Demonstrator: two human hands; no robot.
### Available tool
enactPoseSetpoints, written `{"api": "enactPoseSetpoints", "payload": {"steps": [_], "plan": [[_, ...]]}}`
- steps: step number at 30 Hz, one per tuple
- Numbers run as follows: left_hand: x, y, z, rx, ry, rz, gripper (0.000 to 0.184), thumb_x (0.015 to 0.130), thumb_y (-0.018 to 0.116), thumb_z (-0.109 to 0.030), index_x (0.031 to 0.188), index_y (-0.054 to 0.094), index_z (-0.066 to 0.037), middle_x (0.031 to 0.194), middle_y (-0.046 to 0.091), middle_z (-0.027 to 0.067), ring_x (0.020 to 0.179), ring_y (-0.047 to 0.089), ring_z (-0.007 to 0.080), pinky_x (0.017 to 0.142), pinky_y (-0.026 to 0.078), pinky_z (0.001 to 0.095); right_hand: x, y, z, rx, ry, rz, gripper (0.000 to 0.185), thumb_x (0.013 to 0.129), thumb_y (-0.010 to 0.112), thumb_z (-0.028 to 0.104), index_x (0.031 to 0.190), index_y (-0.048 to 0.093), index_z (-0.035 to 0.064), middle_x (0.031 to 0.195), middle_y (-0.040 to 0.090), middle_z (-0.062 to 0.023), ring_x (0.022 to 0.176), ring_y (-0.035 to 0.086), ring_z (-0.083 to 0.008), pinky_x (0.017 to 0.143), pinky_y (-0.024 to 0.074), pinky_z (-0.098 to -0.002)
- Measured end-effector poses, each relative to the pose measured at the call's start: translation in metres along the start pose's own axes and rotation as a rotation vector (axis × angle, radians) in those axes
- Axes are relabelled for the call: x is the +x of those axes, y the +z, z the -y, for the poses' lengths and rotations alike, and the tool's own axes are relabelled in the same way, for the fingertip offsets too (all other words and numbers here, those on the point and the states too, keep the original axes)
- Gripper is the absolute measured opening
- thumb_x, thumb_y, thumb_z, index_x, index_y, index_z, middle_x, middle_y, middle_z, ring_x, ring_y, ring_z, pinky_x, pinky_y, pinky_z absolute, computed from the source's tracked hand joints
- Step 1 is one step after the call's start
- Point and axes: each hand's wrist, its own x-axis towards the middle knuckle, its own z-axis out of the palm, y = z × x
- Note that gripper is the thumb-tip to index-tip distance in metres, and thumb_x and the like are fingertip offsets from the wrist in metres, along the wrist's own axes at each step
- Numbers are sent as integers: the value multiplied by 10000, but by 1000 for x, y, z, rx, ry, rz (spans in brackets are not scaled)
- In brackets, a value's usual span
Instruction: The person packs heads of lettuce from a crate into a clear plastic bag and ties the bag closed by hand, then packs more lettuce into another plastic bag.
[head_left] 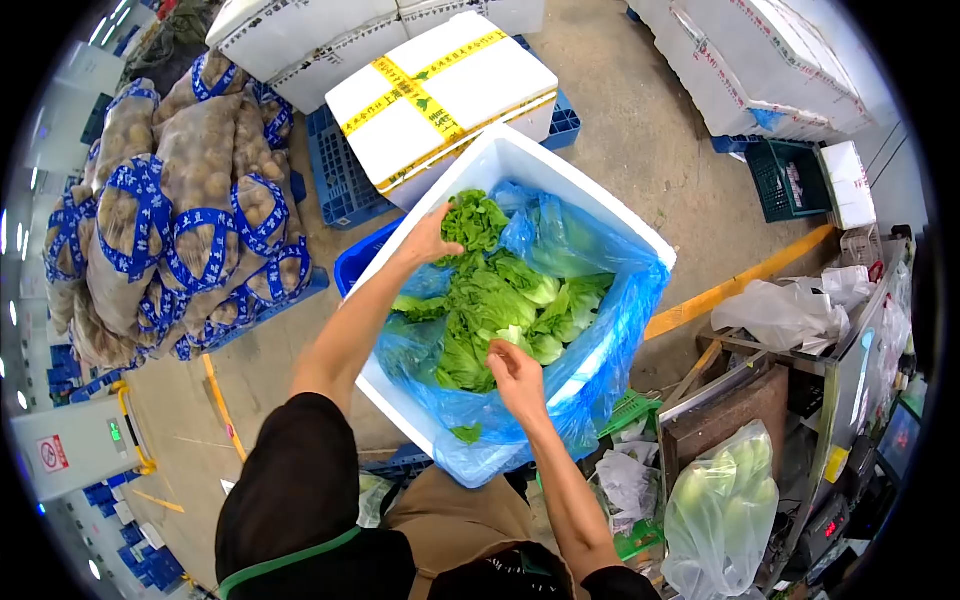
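Note:
A white foam box (622, 232) lined with a blue plastic bag (610, 345) stands before me, holding several heads of green lettuce (478, 305). At its far left corner, my left hand (430, 238) has thumb and fingers around the side of a curly lettuce head (476, 222). My right hand (518, 380) is over the near part of the pile with fingers curled together, close to a pale lettuce stem. What those fingers hold, if anything, is hidden. A loose leaf (466, 433) lies on the bag near the front.
Behind the box, a taped foam box (450, 85) sits on a blue pallet (345, 170). Net sacks of potatoes (195, 215) are stacked at left. To the right are a cluttered bench (790, 345), a bag of pale green vegetables (725, 510) and a dark green crate (787, 180).

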Motion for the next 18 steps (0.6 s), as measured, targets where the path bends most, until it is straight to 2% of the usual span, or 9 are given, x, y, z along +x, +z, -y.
{"api": "enactPoseSetpoints", "payload": {"steps": [4,6,8,10,11,13,14,15,18], "plan": [[8,59,6,-208,-102,-219,787,702,754,-288,1358,341,-151,1329,418,233,1245,383,383,1001,347,473,-7,7,-20,11,37,62,273,835,614,119,1074,608,-13,878,652,-114,773,623,-166,690,496,-275],[15,68,-1,-255,-225,-387,571,688,740,-223,1209,533,-113,1103,603,194,1023,566,348,878,439,420,-13,-6,-38,-17,125,72,313,834,627,138,1097,591,-26,905,653,-120,800,625,-174,715,496,-275],[20,62,-1,-173,-194,-497,436,685,727,-182,1092,614,-72,948,658,170,903,618,329,815,470,398,-14,-15,-46,15,191,37,354,834,637,159,1119,572,-41,944,651,-130,824,625,-183,733,495,-278],[9,40,-6,-164,-177,-533,405,679,724,-169,1055,628,-54,920,661,168,863,629,312,792,477,385,-3,-18,-48,124,224,-50,396,837,644,181,1140,551,-56,995,644,-142,846,623,-193,745,494,-283],[-6,22,-12,-151,-168,-554,390,676,723,-162,1037,636,-44,906,663,167,843,635,304,780,480,379,5,-23,-39,176,304,29,547,845,644,214,1280,435,-44,1189,555,-177,1005,583,-230,854,461,-308],[-45,-20,-23,-366,-222,-457,367,678,726,-151,1002,639,-4,894,671,149,801,645,258,741,490,337,19,-13,-24,361,273,65,697,843,646,275,1359,294,-34,1301,436,-178,1149,476,-248,919,427,-342],[-66,-30,-19,-676,-235,-429,363,717,724,-160,1022,626,11,900,675,116,765,643,214,688,493,309,23,-7,-19,454,263,82,775,842,647,306,1398,224,-29,1358,377,-178,1221,423,-257,952,410,-359],[-91,-54,-39,-979,-480,-295,347,791,671,-127,1100,583,4,970,659,97,812,645,219,703,519,328,31,1,-21,612,316,172,982,793,686,406,1444,53,32,1464,194,-172,1336,260,-304,1047,305,-394],[-150,-63,-43,-1460,-695,-73,428,865,539,-106,1273,434,-27,1179,569,130,1051,579,255,889,492,403,48,26,-44,959,378,107,1063,730,721,467,1452,40,86,1485,153,-148,1346,238,-320,1066,272,-424]]}}
